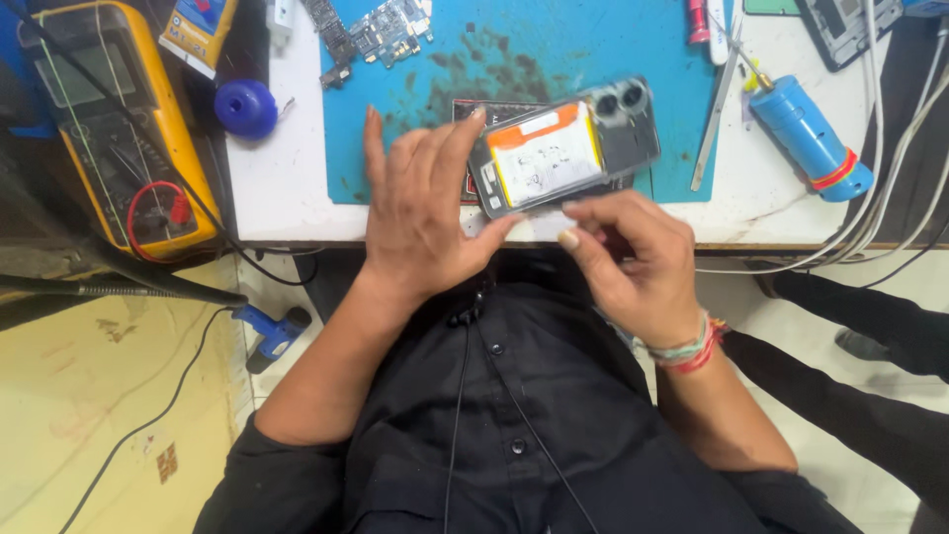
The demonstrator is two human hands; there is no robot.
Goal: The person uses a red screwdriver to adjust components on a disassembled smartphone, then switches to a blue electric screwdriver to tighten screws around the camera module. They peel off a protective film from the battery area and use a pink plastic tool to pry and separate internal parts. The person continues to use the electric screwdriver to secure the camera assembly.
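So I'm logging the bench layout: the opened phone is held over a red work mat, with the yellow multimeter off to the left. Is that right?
Not quite: the head view shows the work mat is blue, not red. The rest stands: the opened phone, held by the left hand and right hand, is over it, with the yellow multimeter off to the left.

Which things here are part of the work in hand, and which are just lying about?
In hand:
- opened phone, back off, battery showing
- left hand, steadying it
- right hand, at its near edge
- blue mat, under it

Lying about:
- yellow meter
- circuit boards
- blue cylinder tool
- tweezers
- blue round cap
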